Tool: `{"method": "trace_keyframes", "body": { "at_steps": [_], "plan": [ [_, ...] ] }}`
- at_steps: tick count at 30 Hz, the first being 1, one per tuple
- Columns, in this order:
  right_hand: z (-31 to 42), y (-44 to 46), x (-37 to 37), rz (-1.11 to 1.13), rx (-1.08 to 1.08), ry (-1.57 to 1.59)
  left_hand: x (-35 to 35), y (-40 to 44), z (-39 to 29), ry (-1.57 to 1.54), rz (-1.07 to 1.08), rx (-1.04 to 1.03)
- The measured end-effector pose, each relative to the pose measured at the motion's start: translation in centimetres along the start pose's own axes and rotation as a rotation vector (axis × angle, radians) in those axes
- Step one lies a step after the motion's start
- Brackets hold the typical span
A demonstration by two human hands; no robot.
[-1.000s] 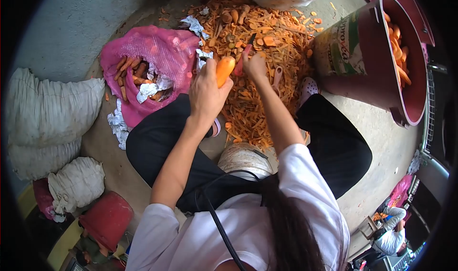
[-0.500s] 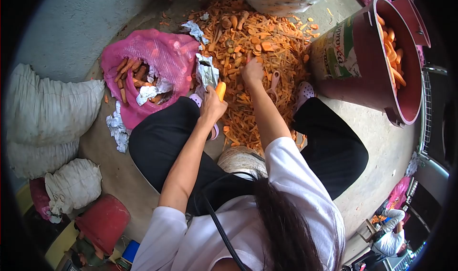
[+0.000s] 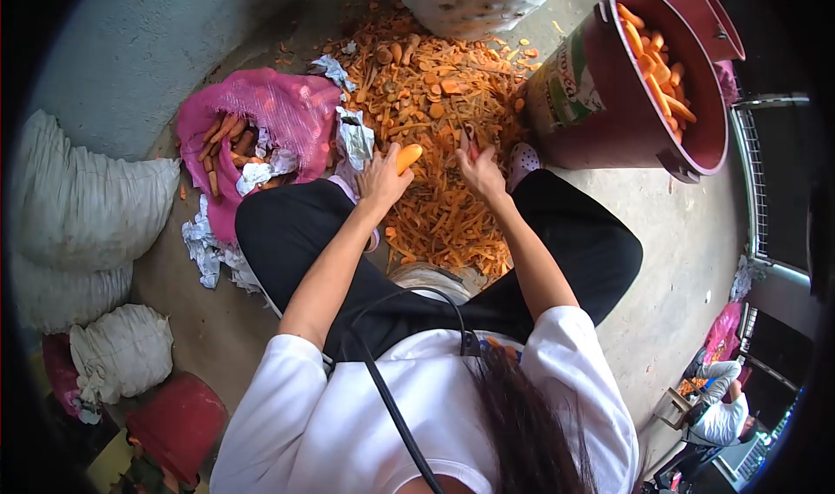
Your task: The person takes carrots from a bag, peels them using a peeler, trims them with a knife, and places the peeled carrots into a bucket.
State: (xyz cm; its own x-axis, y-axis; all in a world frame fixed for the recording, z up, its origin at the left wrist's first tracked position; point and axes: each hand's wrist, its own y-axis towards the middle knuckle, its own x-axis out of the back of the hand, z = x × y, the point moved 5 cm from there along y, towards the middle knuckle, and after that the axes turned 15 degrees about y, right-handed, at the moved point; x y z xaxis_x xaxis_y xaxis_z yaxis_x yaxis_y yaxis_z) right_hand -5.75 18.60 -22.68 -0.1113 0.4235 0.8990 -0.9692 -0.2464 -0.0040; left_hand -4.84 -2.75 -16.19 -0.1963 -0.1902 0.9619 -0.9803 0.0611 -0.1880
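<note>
My left hand (image 3: 383,179) is closed around a peeled carrot (image 3: 409,157), whose rounded orange end sticks out at the fingertips. To its right, my right hand (image 3: 483,174) grips a pink-handled tool (image 3: 471,146) that is partly hidden by the fingers; its head points away from me over the peelings. Both hands are above a wide heap of orange peelings (image 3: 448,224) on the floor between my legs. Thicker carrot pieces (image 3: 450,86) lie on the far part of the heap.
A pink mesh sack (image 3: 296,103) of unpeeled carrots and crumpled paper (image 3: 355,137) lie left. A large maroon bin (image 3: 600,133) holds peeled carrots at right. White sacks (image 3: 96,198) and a red bucket (image 3: 178,424) stand far left. Another person (image 3: 722,420) sits at lower right.
My right hand has let go of the red-handled knife and taken hold of the pink-handled tool. My left hand has lowered the carrot. The view has shifted, moving the bin leftward.
</note>
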Motion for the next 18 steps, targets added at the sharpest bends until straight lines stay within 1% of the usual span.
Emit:
{"method": "trace_keyframes", "body": {
  "at_steps": [2,3,4,6,8,9,10,11,13,18],
  "plan": [
    [2.9,-1.8,4.2,-0.074,-0.265,0.527,0.7,-1.1,-0.7,0.015,0.039,0.008],
    [4.5,-2.8,5.7,-0.061,-0.279,0.535,0.9,-1.3,-0.9,0.019,0.049,0.018],
    [5.9,-3.8,6.4,-0.091,-0.143,0.571,0.5,-2.0,-1.0,0.039,0.034,0.012],
    [7.2,-6.0,6.3,-0.026,-0.216,0.58,-0.4,-3.2,-1.1,0.083,-0.01,0.006],
    [8.4,-7.9,5.2,-0.045,-0.35,0.552,-0.5,-4.6,-1.4,0.163,-0.019,-0.014],
    [9.7,-8.7,6.0,-0.109,-0.385,0.531,-0.5,-5.2,-1.6,0.188,-0.014,-0.024],
    [10.4,-8.4,6.6,-0.081,-0.342,0.507,-0.3,-5.3,-1.6,0.215,-0.02,-0.029],
    [11.3,-8.7,6.7,-0.047,-0.308,0.491,0.1,-5.7,-1.6,0.21,-0.086,-0.012],
    [13.0,-9.0,7.5,0.003,-0.258,0.453,0.6,-6.5,-1.7,0.172,-0.064,-0.002],
    [14.1,-8.9,6.5,0.013,-0.191,0.423,1.8,-7.6,-1.5,0.165,-0.009,0.028]
  ]
}}
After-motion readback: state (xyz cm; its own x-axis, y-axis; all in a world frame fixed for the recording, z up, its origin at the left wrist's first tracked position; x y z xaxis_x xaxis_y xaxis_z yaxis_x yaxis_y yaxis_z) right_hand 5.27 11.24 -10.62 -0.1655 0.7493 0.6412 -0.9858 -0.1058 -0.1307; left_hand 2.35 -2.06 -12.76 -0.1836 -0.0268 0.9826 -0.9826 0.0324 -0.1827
